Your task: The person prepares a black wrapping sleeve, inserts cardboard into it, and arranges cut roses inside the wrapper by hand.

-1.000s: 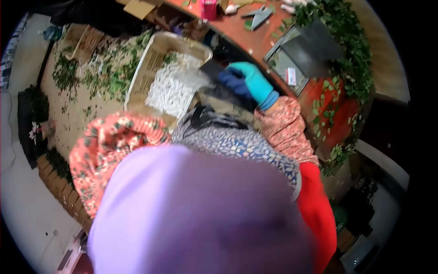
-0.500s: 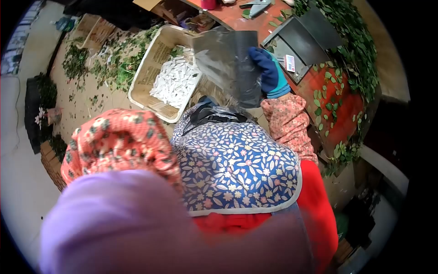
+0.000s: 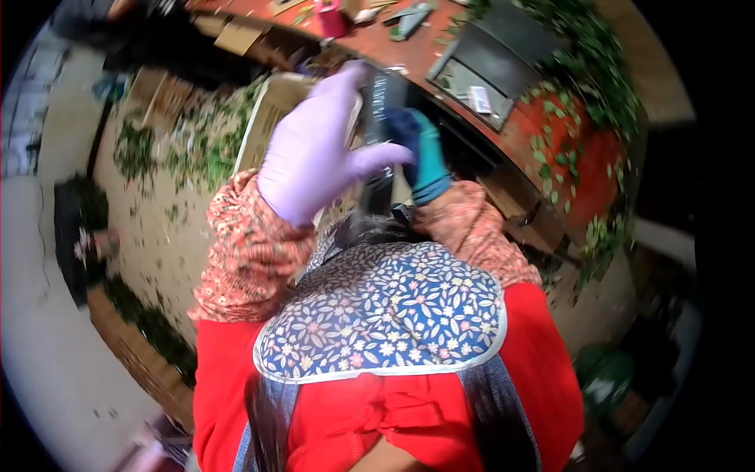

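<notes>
My left hand (image 3: 311,153), in a light purple glove, is spread with its thumb apart from its fingers, beside a dark plastic bag (image 3: 380,110). Whether it touches the bag is unclear. The bag hangs folded narrow and upright in front of my apron (image 3: 385,315). On its right side my right hand (image 3: 422,153), in a teal and navy glove, is closed on it. Some of those fingers are blurred. Behind my left hand, a cream plastic basket (image 3: 258,130) is mostly covered.
A red table (image 3: 417,47) holds a dark metal tray (image 3: 487,63), a stapler-like tool (image 3: 410,20), a pink item (image 3: 330,20) and leafy stems (image 3: 590,86). Leaves litter the floor (image 3: 157,228). A person in dark clothing (image 3: 157,47) is at the upper left.
My left hand has come up from below to the bag's left side. My right hand has moved left with the bag, which now looks narrower. The white pieces in the basket are now hidden.
</notes>
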A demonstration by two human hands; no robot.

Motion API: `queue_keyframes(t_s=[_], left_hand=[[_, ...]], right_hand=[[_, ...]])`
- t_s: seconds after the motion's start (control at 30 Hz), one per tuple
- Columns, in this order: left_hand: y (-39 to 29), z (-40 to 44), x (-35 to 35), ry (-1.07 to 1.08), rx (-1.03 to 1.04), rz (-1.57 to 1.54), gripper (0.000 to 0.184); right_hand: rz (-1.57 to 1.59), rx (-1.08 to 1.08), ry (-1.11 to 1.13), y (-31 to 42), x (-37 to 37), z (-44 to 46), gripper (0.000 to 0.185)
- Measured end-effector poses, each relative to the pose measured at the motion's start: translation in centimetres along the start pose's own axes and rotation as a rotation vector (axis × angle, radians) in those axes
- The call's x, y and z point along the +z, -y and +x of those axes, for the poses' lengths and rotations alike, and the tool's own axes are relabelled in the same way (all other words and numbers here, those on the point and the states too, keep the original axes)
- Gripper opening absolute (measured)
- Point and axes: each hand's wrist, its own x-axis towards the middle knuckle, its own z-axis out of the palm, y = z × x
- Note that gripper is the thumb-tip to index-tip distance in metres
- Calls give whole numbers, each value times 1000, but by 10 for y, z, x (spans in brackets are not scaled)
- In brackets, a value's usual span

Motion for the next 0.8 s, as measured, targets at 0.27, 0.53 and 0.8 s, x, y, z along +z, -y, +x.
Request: queue_keyframes(t_s=[0.27, 0.53, 0.8], left_hand=[[69, -43, -11, -145, -122, 191, 59], [74, -66, -145, 5, 3, -77, 34], [121, -93, -260, -189, 23, -98, 34]], right_hand=[[-477, -666, 521, -78, 99, -44, 39], [-457, 83, 447, -97, -30, -16, 29], [-10, -156, -119, -88, -164, 16, 77]])
